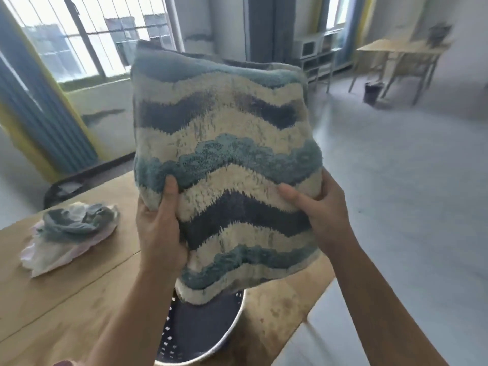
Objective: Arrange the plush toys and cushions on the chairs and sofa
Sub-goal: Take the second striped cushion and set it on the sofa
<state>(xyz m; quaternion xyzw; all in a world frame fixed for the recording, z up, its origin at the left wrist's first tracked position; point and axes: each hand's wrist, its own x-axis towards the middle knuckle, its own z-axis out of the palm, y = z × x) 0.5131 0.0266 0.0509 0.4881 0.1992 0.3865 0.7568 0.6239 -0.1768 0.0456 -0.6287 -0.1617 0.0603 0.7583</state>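
Observation:
A square cushion (221,143) with wavy stripes of teal, dark blue and cream fills the middle of the view, held up in the air above a wooden table (66,294). My left hand (161,231) grips its lower left edge, thumb on the front. On the lower right edge my right hand (319,210) grips it the same way, thumb pressed into the pile. The fingers of both hands are hidden behind the cushion.
A crumpled heap of cloth (71,233) in white, pink and grey-blue lies on the table's left side. A dark perforated basket (200,328) with a pale rim stands under the cushion. Far right stand a light wooden table (401,51) and a dark bin (372,92); open grey floor lies between.

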